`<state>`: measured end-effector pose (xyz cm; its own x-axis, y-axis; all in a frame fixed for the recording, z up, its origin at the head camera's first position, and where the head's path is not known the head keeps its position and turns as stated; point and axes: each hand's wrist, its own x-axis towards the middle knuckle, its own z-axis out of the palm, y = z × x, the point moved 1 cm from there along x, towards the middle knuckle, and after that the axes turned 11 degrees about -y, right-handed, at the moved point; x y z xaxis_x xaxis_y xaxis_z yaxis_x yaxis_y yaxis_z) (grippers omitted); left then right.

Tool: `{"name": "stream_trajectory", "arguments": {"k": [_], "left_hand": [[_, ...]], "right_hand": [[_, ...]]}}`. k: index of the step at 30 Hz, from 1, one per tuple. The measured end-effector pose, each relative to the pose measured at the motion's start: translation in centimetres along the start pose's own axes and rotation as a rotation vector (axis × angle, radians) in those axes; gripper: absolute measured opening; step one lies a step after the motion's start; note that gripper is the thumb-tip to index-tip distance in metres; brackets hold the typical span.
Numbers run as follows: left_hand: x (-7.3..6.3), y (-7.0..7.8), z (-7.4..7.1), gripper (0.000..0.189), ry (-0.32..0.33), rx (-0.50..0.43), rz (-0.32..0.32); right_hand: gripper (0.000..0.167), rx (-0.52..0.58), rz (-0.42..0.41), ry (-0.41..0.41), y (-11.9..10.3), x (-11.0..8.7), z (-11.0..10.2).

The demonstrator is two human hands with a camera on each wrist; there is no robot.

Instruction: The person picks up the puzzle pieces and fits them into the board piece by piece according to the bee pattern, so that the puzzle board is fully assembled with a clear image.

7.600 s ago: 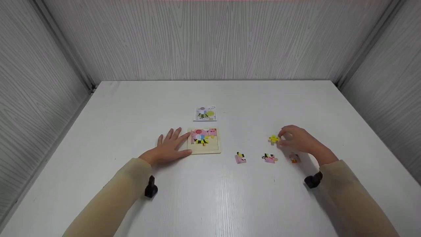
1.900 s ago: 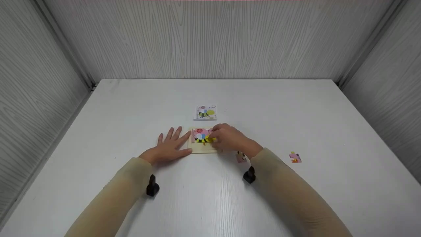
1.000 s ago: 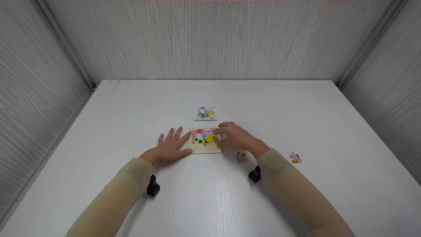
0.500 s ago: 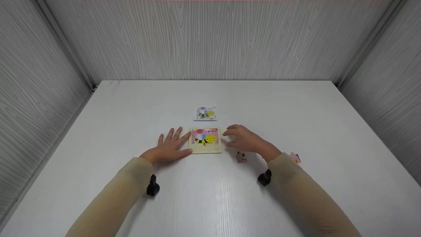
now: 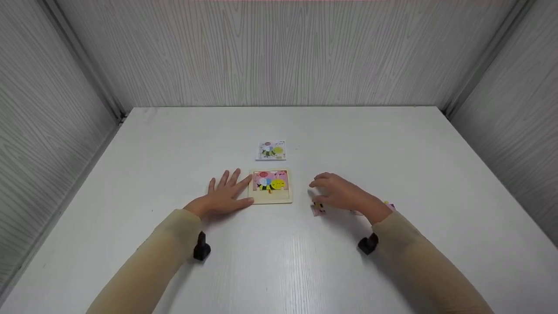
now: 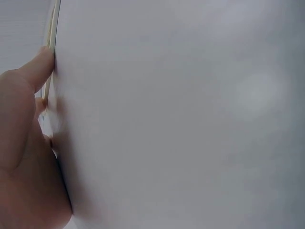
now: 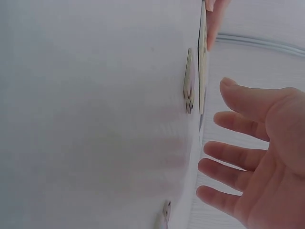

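Observation:
A wooden jigsaw puzzle board (image 5: 270,199) lies flat, its upper part filled with a bee picture and its lower strip bare wood. My left hand (image 5: 222,194) is spread beside it, thumb and forefinger touching its left edge; the left wrist view shows the thumb against the board's rim (image 6: 53,33). To the right, my right hand (image 5: 342,192) hovers above the table, fingers apart and holding nothing. Just below its fingertips lies a pink jigsaw piece (image 5: 318,211), partly covered. Two more pieces, a pink one (image 5: 356,213) and one farther right (image 5: 391,206), are mostly hidden by the right hand and wrist.
A small picture card (image 5: 271,151) with the same bee design lies behind the board. The white table (image 5: 270,261) is enclosed by grey wood-grain panels (image 5: 279,52) at the back and both sides.
The yellow piece, earlier on the table by my right hand, now sits in the board as the bee's face. My right hand has let go and moved right, off the board. The left hand stays put.

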<state>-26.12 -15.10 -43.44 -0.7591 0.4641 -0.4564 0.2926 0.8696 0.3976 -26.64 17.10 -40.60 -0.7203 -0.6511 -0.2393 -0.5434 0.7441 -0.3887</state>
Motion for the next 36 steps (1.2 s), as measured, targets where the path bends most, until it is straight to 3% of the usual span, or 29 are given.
{"name": "stream_trajectory", "arguments": {"k": [17,23,36], "left_hand": [[-0.1,0.0,0.0,0.078,0.015,0.006,0.006],[-0.1,0.0,0.0,0.078,0.008,0.012,-0.001],[0.0,-0.2,0.1,0.077,0.013,0.005,0.016]], "right_hand": [[0.040,0.039,-0.036,-0.068,0.6,-3.1,0.3],[0.036,0.016,-0.016,-0.088,0.3,-3.3,0.6],[0.020,0.019,-0.011,-0.048,-0.1,-2.9,1.1]]}}
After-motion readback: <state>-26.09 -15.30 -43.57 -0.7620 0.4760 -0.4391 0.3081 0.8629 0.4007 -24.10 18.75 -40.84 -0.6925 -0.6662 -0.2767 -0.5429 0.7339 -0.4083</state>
